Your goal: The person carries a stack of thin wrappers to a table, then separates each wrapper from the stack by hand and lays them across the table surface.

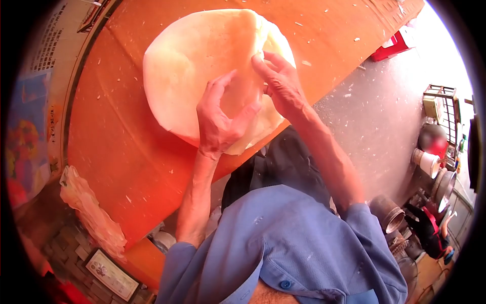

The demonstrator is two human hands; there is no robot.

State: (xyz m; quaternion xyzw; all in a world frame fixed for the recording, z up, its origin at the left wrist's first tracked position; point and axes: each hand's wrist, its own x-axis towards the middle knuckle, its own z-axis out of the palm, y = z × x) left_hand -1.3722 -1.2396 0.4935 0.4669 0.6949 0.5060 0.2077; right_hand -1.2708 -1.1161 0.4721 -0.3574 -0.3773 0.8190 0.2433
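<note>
A large, round, pale slab (192,61) that looks like dough lies on the orange table in front of me. A raised, uneven fold runs along its right side. My right hand (283,83) is at that fold, with thumb and fingertips pinched on its whitish edge. Over the lower middle of the slab is my left hand (220,116), its thumb and fingers apart and slightly blurred. Nothing shows between the left fingers, and whether they touch the surface I cannot tell.
The orange tabletop (116,137) carries scattered pale crumbs. A crumpled pale sheet (91,213) hangs at its left edge. Further right are a red crate (392,46), a white bucket (428,163) and a metal pot (389,215). A person (430,230) is at the far right.
</note>
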